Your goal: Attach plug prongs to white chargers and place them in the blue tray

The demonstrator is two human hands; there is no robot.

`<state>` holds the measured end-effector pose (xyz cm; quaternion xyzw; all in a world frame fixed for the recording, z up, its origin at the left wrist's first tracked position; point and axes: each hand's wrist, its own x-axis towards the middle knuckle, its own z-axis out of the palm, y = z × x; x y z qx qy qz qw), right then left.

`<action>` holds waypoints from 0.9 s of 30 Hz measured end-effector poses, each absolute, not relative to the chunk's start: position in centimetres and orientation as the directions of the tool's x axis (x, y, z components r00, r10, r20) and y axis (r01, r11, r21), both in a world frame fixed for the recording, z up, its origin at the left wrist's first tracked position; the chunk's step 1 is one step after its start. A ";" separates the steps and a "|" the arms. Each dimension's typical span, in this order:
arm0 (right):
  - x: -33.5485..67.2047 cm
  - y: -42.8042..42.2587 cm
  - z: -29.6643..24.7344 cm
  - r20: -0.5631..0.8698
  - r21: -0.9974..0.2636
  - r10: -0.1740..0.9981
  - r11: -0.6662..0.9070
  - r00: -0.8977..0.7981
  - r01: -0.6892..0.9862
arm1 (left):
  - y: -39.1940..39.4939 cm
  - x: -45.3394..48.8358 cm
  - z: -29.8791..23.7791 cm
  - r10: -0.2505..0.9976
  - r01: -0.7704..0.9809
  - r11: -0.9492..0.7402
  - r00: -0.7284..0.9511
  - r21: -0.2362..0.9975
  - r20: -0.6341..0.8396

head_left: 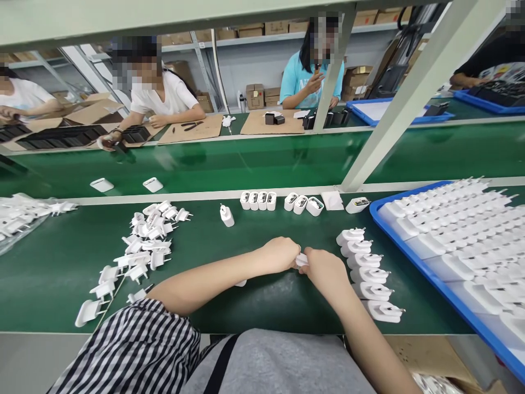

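Note:
My left hand (284,254) and my right hand (327,269) meet over the green work surface. Both are closed on a small white charger piece (302,260), mostly covered by the fingers. Beyond them, open white charger housings (258,201) stand in a row, with several more to the right. A white charger (227,215) with plug pins stands left of that row. Beside my right forearm, several white plug chargers (371,275) form a column. Another white piece (241,283) shows partly beneath my left forearm.
Loose white plug parts (151,235) lie piled at left, near a plastic bag (20,219) of more. A blue tray (430,287) of chargers fills the right. Two white housings (153,185) sit on the green belt (246,164). Co-workers sit across it; a slanted post (418,93) rises ahead.

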<state>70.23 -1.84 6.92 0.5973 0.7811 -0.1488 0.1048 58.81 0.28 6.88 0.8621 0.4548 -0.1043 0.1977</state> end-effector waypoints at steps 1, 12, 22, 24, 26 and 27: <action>70.6 -2.0 6.8 -0.335 -0.124 0.899 0.254 -0.281 0.959 | 0.2 58.7 6.6 0.757 0.831 -0.498 0.556 0.247 -0.343; 75.1 -4.8 7.4 0.108 -0.345 0.868 0.491 -0.485 0.800 | 3.0 62.2 6.3 0.830 0.858 -0.395 0.487 0.329 -0.272; 63.4 -5.4 2.2 -0.061 -0.543 0.632 0.629 -0.773 0.557 | -5.3 41.8 9.6 0.919 0.905 0.370 -0.322 0.211 -0.228; 61.9 -5.7 1.5 -0.054 -0.519 0.606 0.662 -0.793 0.541 | -6.2 40.2 8.7 0.893 0.877 0.427 -0.373 0.218 -0.250; 61.8 -5.6 1.2 -0.055 -0.522 0.617 0.653 -0.785 0.549 | -5.9 40.7 7.6 0.926 0.877 0.345 -0.260 0.335 -0.275; 62.1 -5.4 1.1 -0.053 -0.542 0.634 0.631 -0.772 0.556 | -5.3 41.5 7.1 0.951 0.874 0.266 -0.169 0.406 -0.259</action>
